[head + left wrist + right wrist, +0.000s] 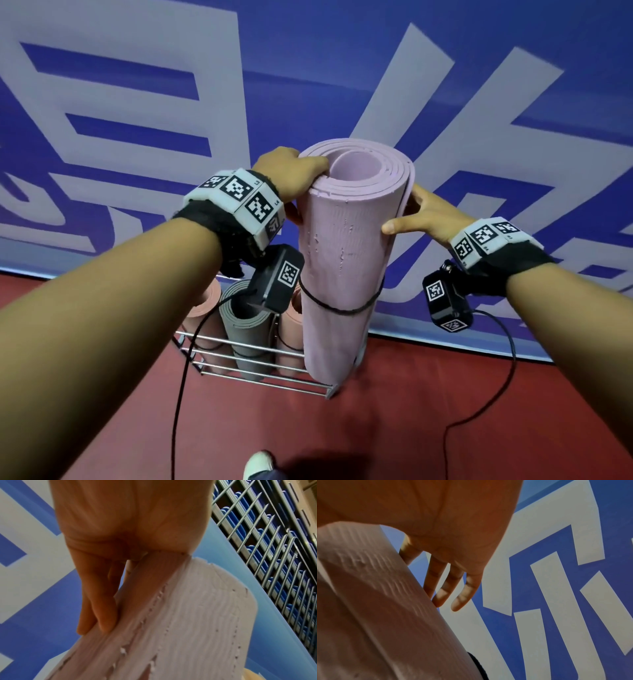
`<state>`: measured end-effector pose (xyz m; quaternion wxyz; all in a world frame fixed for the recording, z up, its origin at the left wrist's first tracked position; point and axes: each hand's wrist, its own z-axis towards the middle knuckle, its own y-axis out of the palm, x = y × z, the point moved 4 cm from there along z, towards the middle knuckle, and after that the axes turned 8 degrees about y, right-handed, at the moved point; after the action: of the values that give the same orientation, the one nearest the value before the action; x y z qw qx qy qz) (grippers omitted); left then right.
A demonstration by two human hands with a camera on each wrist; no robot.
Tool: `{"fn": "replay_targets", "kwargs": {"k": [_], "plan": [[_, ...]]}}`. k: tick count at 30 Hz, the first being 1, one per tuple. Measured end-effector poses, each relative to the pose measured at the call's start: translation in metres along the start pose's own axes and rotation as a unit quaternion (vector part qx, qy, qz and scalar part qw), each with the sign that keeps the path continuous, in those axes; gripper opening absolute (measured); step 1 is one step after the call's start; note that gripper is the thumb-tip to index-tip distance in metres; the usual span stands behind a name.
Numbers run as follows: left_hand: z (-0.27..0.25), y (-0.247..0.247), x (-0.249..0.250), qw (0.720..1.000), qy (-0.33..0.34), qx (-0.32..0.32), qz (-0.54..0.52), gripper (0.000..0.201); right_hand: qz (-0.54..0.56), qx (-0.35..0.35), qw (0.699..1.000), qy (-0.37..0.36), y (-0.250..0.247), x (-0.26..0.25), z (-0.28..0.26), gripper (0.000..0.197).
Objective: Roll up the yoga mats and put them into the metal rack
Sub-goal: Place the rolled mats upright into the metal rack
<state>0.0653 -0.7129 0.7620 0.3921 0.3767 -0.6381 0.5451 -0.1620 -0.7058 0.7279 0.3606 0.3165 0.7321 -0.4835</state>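
A rolled light-pink yoga mat stands upright, bound by a black elastic band. Its lower end is at the right end of the metal rack on the floor. My left hand grips the roll's top rim from the left, thumb on the side. My right hand holds the right side, thumb in front and fingers behind. The left wrist view shows my left hand lying along the mat. In the right wrist view my right hand touches the back of the mat.
The rack holds a grey rolled mat between two salmon-pink ones. A blue and white banner wall rises right behind it. Black cables hang over the red floor. My shoe is at the bottom edge.
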Motion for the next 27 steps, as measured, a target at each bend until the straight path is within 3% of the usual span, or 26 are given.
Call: {"fn": "replay_targets", "kwargs": {"k": [6, 8, 13, 16, 21, 25, 27], "plan": [[0.036, -0.001, -0.002, 1.000, 0.009, 0.003, 0.006, 0.038, 0.054, 0.003, 0.998, 0.029, -0.005, 0.002, 0.022, 0.077], [0.045, -0.004, -0.005, 1.000, 0.005, 0.007, 0.013, 0.039, 0.079, 0.004, 0.996, 0.030, -0.003, 0.003, 0.027, 0.082], [0.057, 0.003, -0.016, 0.998, -0.022, -0.053, -0.021, 0.061, 0.141, 0.008, 0.990, 0.006, 0.007, -0.001, 0.049, 0.095], [0.061, 0.008, -0.022, 0.997, -0.036, -0.044, -0.043, 0.074, 0.158, -0.004, 0.987, 0.013, 0.009, -0.001, 0.055, 0.097], [0.070, 0.022, -0.022, 0.994, -0.050, -0.075, -0.063, 0.064, 0.111, -0.003, 0.992, 0.056, 0.004, 0.017, 0.062, 0.139], [0.063, 0.037, -0.025, 0.989, -0.045, -0.087, -0.112, 0.067, 0.084, 0.042, 0.991, 0.092, 0.007, 0.045, 0.055, 0.148], [0.063, 0.040, -0.030, 0.983, -0.047, -0.062, -0.167, 0.066, 0.083, 0.072, 0.991, 0.076, 0.007, 0.055, 0.055, 0.140]]}}
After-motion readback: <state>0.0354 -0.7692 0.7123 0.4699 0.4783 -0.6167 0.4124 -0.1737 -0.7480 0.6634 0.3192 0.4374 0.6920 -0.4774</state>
